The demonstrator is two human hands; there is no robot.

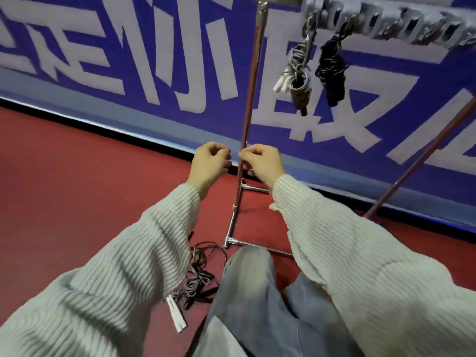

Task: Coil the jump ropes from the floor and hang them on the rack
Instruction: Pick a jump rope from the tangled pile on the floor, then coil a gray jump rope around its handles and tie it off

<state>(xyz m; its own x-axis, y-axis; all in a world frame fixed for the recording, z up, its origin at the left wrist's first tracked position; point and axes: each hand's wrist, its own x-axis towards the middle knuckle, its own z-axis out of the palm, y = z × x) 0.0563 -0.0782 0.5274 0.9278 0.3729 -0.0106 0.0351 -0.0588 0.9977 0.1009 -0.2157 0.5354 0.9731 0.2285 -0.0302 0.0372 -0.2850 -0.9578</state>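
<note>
Two hands are hovering side by side in the middle of the view, both raised in front of the rack's upright pole (251, 99). Starting at the left, a tangle of jump ropes (198, 276) is lying on the red floor (64, 176), partly hidden behind the left cream ribbed sleeve (116, 266), with a white handle (176, 316) sticking out beneath it toward the bottom edge. Above that, the left hand (208, 167) is showing its back, its fingers curling inward; whether anything is pinched between them cannot be told. Just beside it, the right hand (261, 164) is curling its fingers the same way at the pole, and whether it is gripping the pole or a thin rope is unclear. Below the hands, the rack's chrome base (233, 222) is standing on the floor near the blue wall banner (154, 60), with a leg in grey jeans (247, 292) just in front of it. Toward the top right corner, two coiled ropes are already hanging from the rack's hook rail (386, 21): a grey-and-white coil (296, 73) and, just to its right, a black coil (332, 70). A second pole (422, 161) is slanting at the right edge.
</note>
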